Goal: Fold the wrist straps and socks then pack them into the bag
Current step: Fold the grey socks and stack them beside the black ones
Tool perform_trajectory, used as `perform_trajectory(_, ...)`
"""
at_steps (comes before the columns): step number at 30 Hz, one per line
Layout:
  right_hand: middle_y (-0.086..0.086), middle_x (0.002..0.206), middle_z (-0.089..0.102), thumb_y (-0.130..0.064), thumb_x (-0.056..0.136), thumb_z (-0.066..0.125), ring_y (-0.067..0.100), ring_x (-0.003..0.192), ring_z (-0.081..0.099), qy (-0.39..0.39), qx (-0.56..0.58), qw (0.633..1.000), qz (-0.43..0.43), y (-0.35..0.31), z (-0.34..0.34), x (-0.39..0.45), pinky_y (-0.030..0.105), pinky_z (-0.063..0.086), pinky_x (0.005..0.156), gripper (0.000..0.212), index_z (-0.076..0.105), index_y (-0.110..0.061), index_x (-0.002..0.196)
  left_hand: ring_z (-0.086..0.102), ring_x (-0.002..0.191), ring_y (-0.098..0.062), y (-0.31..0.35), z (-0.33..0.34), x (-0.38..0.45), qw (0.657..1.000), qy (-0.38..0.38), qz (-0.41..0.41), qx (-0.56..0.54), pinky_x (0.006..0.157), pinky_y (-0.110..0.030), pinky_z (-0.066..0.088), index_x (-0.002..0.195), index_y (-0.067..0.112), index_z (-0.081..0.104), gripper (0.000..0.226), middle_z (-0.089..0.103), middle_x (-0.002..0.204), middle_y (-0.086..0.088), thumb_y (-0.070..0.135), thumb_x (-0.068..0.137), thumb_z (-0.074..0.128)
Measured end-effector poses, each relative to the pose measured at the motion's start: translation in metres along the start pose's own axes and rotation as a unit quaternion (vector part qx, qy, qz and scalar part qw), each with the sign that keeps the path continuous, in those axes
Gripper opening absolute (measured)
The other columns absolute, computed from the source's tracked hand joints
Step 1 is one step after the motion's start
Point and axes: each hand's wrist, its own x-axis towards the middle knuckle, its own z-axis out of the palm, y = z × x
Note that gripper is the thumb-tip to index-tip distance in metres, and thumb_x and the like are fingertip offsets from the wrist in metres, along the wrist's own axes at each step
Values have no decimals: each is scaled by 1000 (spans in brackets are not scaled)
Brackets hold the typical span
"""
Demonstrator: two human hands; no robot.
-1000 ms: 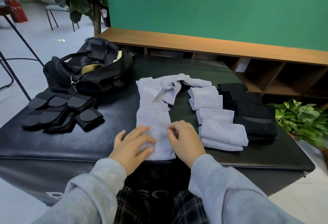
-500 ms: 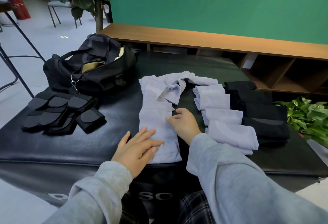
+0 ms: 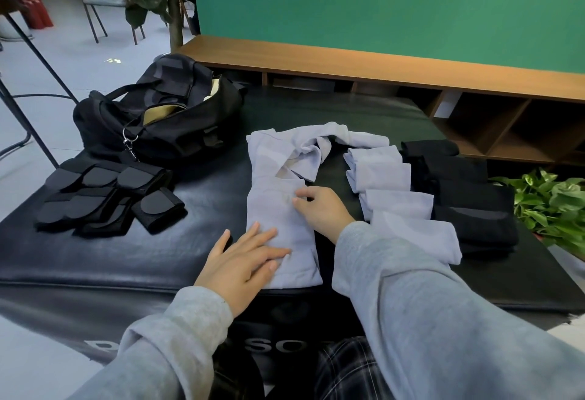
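A long pale lilac sock [image 3: 278,209] lies lengthwise on the black padded table [image 3: 205,209], its far end crumpled. My left hand [image 3: 243,260] presses flat on the sock's near end with straight fingers. My right hand [image 3: 319,206] rests on the sock's middle, fingers bent with the tips on the fabric. To the right lie several folded lilac socks [image 3: 395,203], then folded black socks [image 3: 468,197]. Folded black wrist straps [image 3: 107,200] sit at the left. The open black bag [image 3: 161,121] stands behind them.
A potted green plant [image 3: 550,206] stands off the table's right edge. A low wooden shelf unit [image 3: 443,83] runs behind the table under a green wall. Chairs and a large plant stand on the floor at the back left.
My right hand has moved away from me along the sock, from its near end to its middle. My left hand stays pressed on the near end.
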Motion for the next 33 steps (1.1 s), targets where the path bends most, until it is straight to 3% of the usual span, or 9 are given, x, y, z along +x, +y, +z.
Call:
perform_trajectory(2, 22, 89, 64, -13, 88, 54, 25, 76, 56, 13, 17, 1000, 1, 0, 0, 0, 32, 44, 71, 33, 57, 15, 103, -18, 125, 25, 0, 0, 1, 1000, 1, 1, -3, 101, -13, -24, 118, 58, 47, 58, 12, 138, 39, 65, 77, 6)
perform_trajectory(5, 9, 68, 55, -8, 87, 51, 20, 61, 50, 47, 90, 995, 11, -1, -1, -1, 30, 42, 59, 23, 59, 12, 95, -17, 125, 25, 1, -1, 0, 1000, 2, 1, -3, 101, -13, -24, 118, 59, 47, 57, 12, 139, 39, 65, 77, 7)
perform_trajectory(8, 0, 77, 67, -8, 90, 55, 12, 67, 63, 92, 157, 983, -3, -5, -5, -6, 21, 51, 64, 15, 64, -16, 99, -18, 128, 22, 1, -1, 0, 1000, 3, -10, -9, 103, -14, -24, 120, 61, 38, 54, 4, 143, 36, 65, 75, 9)
perform_trajectory(13, -8, 85, 60, -7, 82, 70, 3, 74, 57, 119, 164, 977, -69, -4, -5, -16, 11, 47, 70, 25, 53, -23, 92, -25, 133, 10, 3, -2, 0, 998, 31, -43, -20, 108, -17, -16, 145, 41, 4, 69, -27, 146, 23, 56, 86, 39)
perform_trajectory(15, -6, 86, 59, -4, 81, 69, 2, 74, 57, 95, 164, 979, -80, -2, -5, -20, 13, 48, 70, 31, 53, -26, 96, -25, 129, 11, 5, -3, -1, 997, 42, -57, -36, 106, -14, -16, 144, 37, -8, 78, -32, 143, 22, 45, 91, 48)
perform_trajectory(20, -9, 88, 54, 4, 80, 63, 5, 79, 56, 73, 41, 983, -163, 6, -11, -31, 14, 43, 71, 31, 61, -27, 77, -13, 130, 9, 8, -4, -4, 992, 78, -59, -75, 114, -22, -2, 128, 41, -27, 94, -36, 138, 24, 42, 87, 57)
perform_trajectory(24, -9, 93, 52, 10, 75, 58, 2, 81, 52, 38, -35, 974, -219, 10, -15, -46, 11, 40, 73, 30, 61, -19, 84, -4, 131, 7, 6, -2, -5, 990, 97, -52, -88, 115, -25, 3, 126, 46, -28, 97, -33, 141, 24, 43, 85, 60)
perform_trajectory(28, -9, 101, 52, 3, 75, 60, 15, 93, 49, 23, -165, 951, -259, 20, -17, -54, 25, 41, 81, 29, 62, -15, 98, 6, 142, -11, 4, 0, -5, 990, 97, -49, -92, 115, -28, 9, 125, 55, -25, 95, -31, 143, 26, 44, 84, 60)
perform_trajectory(33, -16, 112, 52, -3, 80, 58, 2, 100, 53, -44, -113, 961, -248, 19, -13, -61, 17, 43, 83, 40, 59, -26, 113, 18, 130, 1, 1, 3, -6, 987, 122, -12, -100, 105, -23, 15, 124, 64, 9, 69, -6, 150, 23, 52, 78, 59)
